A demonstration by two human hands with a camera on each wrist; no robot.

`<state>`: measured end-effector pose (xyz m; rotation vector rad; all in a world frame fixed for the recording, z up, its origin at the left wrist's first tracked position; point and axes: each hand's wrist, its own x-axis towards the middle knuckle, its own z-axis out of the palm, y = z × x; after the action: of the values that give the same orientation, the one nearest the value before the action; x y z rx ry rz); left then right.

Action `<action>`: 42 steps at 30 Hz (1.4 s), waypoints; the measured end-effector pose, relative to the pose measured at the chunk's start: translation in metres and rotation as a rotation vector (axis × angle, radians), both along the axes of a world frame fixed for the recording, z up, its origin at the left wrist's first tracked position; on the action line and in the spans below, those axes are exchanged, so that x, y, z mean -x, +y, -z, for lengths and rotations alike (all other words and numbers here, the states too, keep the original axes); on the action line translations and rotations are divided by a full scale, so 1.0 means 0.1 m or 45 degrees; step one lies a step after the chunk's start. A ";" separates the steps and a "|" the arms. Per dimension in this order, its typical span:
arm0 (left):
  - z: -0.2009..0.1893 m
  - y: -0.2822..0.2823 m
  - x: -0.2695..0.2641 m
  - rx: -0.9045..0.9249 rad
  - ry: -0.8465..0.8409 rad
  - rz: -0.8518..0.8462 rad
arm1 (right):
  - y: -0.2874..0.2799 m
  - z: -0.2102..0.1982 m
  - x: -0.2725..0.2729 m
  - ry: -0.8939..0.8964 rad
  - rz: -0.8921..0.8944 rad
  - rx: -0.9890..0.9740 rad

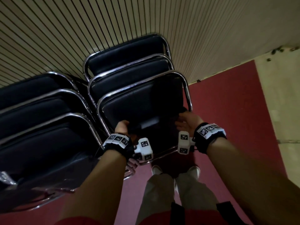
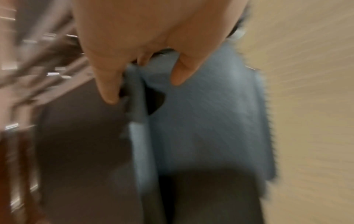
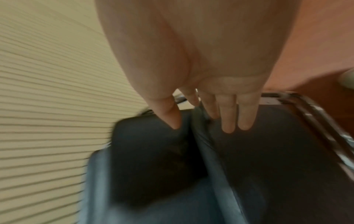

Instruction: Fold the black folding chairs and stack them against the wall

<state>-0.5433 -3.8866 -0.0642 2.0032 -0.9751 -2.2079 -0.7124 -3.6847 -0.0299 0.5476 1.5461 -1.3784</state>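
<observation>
Nearest, the left hand (image 1: 122,127) curls its fingers round the black seat edge of the front folding chair (image 1: 142,101) while the right hand (image 1: 186,122) lies on it with fingers straight, gripping nothing, and beyond, two more folded chairs (image 1: 128,62) lean on the ribbed wall (image 1: 65,30).

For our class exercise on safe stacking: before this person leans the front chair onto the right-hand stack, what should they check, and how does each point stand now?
1. Left hand grips the front chair: ok; its fingers curl round the seat edge.
2. Right hand gripping: not ok; its fingers lie straight along the seat.
3. Chair fully folded: cannot tell; the pictures are dark and blurred.
4. Right-hand stack leans on the slatted wall: ok.
5. Feet away from the frame's bottom bar: cannot tell.
</observation>
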 end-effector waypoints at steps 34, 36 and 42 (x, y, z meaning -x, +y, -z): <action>-2.49 9.41 0.70 0.384 1.071 2.197 | 8.73 -1.92 -3.02 0.784 1.996 -0.109; -2.47 9.97 0.38 0.319 1.107 2.349 | 9.00 -1.87 -3.50 0.773 2.160 -0.154; -2.32 11.27 -0.28 0.179 1.156 2.723 | 9.60 -1.71 -4.38 0.721 2.540 -0.272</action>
<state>-0.5157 -2.7596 0.1673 -1.1905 -3.1808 -2.2370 -0.2744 -2.7246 0.1407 2.3493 1.2737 -2.9105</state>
